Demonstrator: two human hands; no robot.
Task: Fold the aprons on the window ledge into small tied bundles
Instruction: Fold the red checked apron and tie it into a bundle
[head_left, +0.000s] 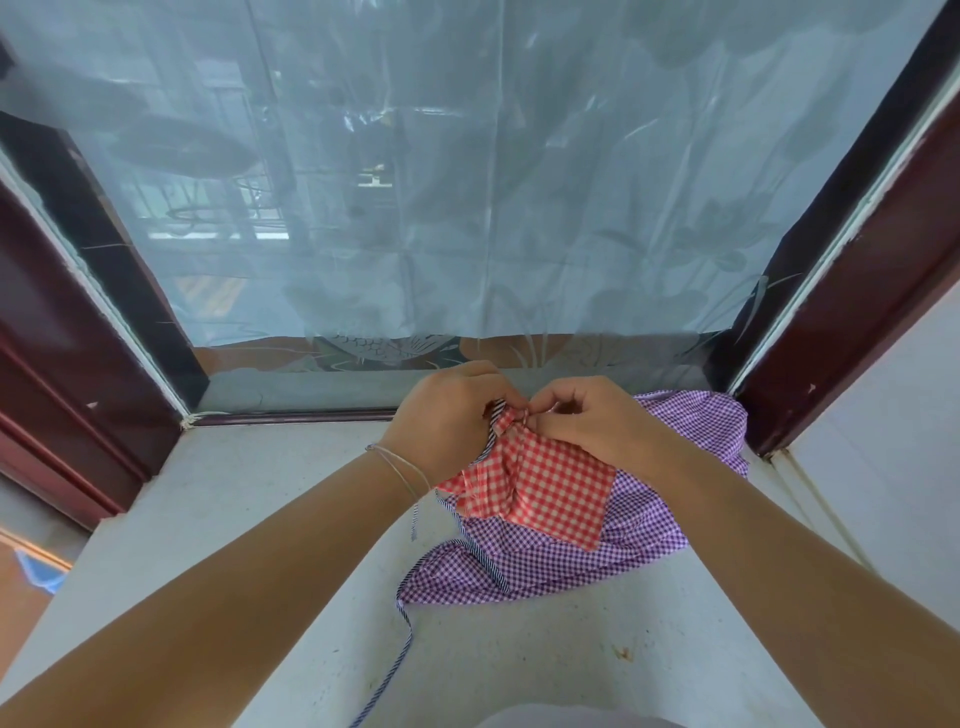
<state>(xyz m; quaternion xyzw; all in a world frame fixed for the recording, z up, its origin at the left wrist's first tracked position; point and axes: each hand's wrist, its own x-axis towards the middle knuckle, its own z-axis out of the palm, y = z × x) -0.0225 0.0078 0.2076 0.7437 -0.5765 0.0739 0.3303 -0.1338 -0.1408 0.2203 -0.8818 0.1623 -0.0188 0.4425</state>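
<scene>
Pinching red apron (540, 493) top: left hand (441, 421), right hand (592, 421) | fingertips hidden | purple apron (597, 561) half-covered

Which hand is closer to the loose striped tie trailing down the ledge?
Left. The left hand is just above the striped tie; the right hand is further right, over the red checked apron.

Aprons: two — one red check (545, 493), one purple check (597, 551), on ledge (260, 519) right side. Hands: two (441, 421) (597, 421). Bracelet (400, 465): one.

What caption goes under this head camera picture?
Both hands, left hand and right hand, pinch the red checked apron above the purple checked apron.
</scene>
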